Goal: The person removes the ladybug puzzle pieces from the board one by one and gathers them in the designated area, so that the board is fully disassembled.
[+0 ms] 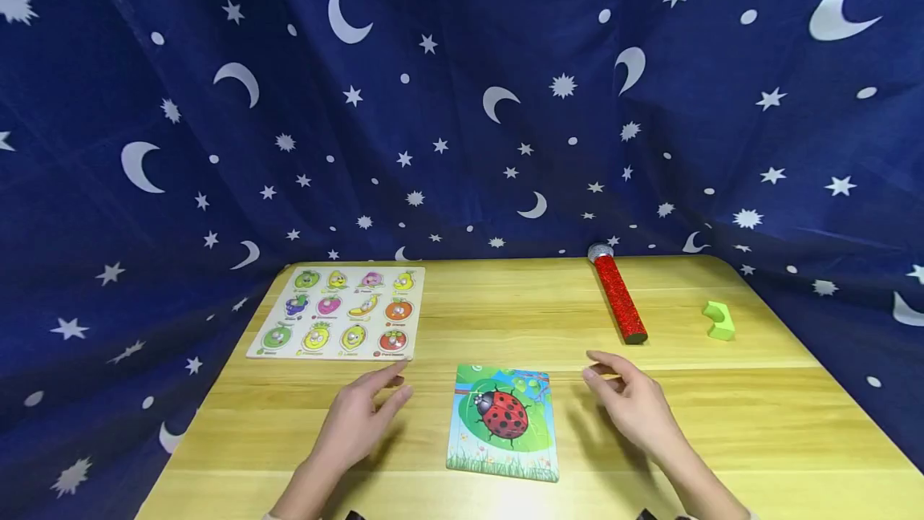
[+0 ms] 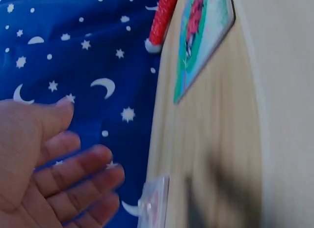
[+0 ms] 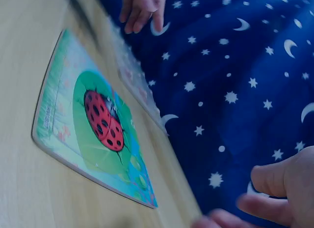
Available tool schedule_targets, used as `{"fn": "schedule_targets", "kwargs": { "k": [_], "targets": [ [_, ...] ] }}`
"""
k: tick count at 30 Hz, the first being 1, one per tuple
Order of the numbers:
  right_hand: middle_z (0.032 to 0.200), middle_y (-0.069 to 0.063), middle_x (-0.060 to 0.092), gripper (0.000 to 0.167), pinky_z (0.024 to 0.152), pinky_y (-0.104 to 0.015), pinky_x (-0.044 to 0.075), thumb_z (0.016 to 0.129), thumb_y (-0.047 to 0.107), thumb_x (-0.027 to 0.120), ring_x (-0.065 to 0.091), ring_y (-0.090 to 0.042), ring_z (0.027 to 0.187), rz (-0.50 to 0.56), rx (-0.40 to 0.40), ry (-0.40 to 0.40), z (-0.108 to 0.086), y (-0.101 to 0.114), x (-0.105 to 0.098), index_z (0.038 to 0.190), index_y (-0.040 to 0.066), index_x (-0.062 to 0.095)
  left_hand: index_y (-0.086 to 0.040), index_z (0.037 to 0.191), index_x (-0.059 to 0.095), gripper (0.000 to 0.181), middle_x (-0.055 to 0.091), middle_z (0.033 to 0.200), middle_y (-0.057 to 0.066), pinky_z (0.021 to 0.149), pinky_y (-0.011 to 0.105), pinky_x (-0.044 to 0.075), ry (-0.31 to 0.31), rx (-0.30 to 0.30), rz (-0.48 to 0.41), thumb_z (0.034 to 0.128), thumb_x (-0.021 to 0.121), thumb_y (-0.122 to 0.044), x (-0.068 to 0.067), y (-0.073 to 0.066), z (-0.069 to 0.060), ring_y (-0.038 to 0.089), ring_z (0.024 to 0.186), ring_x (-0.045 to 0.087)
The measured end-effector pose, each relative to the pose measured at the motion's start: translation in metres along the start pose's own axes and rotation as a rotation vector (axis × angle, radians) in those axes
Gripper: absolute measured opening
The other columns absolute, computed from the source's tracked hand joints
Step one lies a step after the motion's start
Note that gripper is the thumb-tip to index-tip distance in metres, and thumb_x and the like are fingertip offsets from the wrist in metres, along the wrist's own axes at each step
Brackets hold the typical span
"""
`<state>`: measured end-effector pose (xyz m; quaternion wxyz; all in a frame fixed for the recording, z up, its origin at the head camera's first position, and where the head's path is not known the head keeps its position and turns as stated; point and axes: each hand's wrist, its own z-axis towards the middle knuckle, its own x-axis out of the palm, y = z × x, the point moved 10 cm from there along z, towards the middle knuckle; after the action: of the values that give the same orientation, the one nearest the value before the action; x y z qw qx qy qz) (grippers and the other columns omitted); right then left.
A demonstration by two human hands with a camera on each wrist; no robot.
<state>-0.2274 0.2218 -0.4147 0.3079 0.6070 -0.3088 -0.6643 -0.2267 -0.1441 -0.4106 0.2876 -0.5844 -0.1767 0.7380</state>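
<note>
Wood grain runs across the counter, where the ladybug board lies flat between the two hands, touched by neither. A tiny line of print near its grassy edge shows in the right wrist view, too blurred to read. Beyond the left hand lies the fruit board, with twelve cartoon pictures, each with a small caption beneath; these are too fine to read with certainty.

The left hand hangs with fingers loosely bent and thumb well apart, grasping nothing; in the head view its index fingertip overlaps the fruit board's near right corner, and contact there is hard to judge. The right hand hovers beside the ladybug board, thumb and fingers parted, also holding nothing. Past it lie a glittery red microphone and, farther right, a green block with a curved notch.

The left wrist view crops the microphone and ladybug board at its top and the fruit board at the bottom. The right wrist view cuts off much of the right hand. Dark pieces by both wrists barely enter the head view and cannot be made out.
</note>
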Motion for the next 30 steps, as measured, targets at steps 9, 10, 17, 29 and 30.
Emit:
{"fn": "schedule_targets", "kwargs": {
  "k": [9, 10, 17, 29, 30],
  "targets": [
    [0.101, -0.008, 0.067, 0.041, 0.066, -0.026, 0.049, 0.089, 0.018, 0.072, 0.063, -0.014, 0.080, 0.113, 0.129, 0.172, 0.008, -0.022, 0.045, 0.124, -0.002, 0.063, -0.016, 0.111, 0.074, 0.029, 0.058, 0.079, -0.015, 0.062, 0.018, 0.043, 0.049, 0.092, -0.171, 0.0841, 0.078, -0.026, 0.029, -0.019, 0.020, 0.000, 0.071, 0.051],
    [0.102, -0.008, 0.068, 0.040, 0.069, -0.026, 0.049, 0.088, 0.018, 0.073, 0.063, -0.014, 0.082, 0.089, 0.125, 0.164, 0.009, -0.023, 0.049, 0.123, 0.000, 0.064, -0.015, 0.111, 0.074, 0.029, 0.057, 0.080, -0.013, 0.062, 0.018, 0.042, 0.072, 0.102, -0.151, 0.0850, 0.077, -0.026, 0.036, -0.021, 0.023, 0.000, 0.071, 0.050],
    [0.108, -0.008, 0.064, 0.038, 0.077, -0.029, 0.046, 0.082, 0.018, 0.079, 0.058, -0.014, 0.089, -0.043, 0.075, 0.124, 0.011, -0.015, 0.064, 0.117, 0.009, 0.070, -0.011, 0.115, 0.073, 0.035, 0.056, 0.081, -0.004, 0.064, 0.022, 0.036, 0.246, 0.129, -0.041, 0.0874, 0.073, -0.033, 0.081, -0.035, 0.034, 0.006, 0.074, 0.044],
    [0.110, -0.007, 0.064, 0.038, 0.078, -0.030, 0.045, 0.080, 0.016, 0.080, 0.056, -0.014, 0.090, -0.045, 0.055, 0.126, 0.015, -0.008, 0.068, 0.116, 0.007, 0.070, -0.020, 0.123, 0.070, 0.049, 0.055, 0.093, -0.002, 0.065, 0.022, 0.032, 0.366, 0.213, 0.100, 0.0819, 0.076, -0.046, 0.119, -0.049, 0.036, 0.009, 0.079, 0.040],
    [0.110, -0.007, 0.064, 0.038, 0.077, -0.030, 0.045, 0.080, 0.016, 0.080, 0.055, -0.014, 0.089, -0.048, 0.055, 0.128, 0.015, -0.009, 0.068, 0.116, 0.007, 0.070, -0.020, 0.124, 0.069, 0.050, 0.054, 0.093, -0.002, 0.066, 0.022, 0.032, 0.377, 0.218, 0.110, 0.0819, 0.076, -0.047, 0.121, -0.050, 0.036, 0.009, 0.079, 0.040]
  ]
}}
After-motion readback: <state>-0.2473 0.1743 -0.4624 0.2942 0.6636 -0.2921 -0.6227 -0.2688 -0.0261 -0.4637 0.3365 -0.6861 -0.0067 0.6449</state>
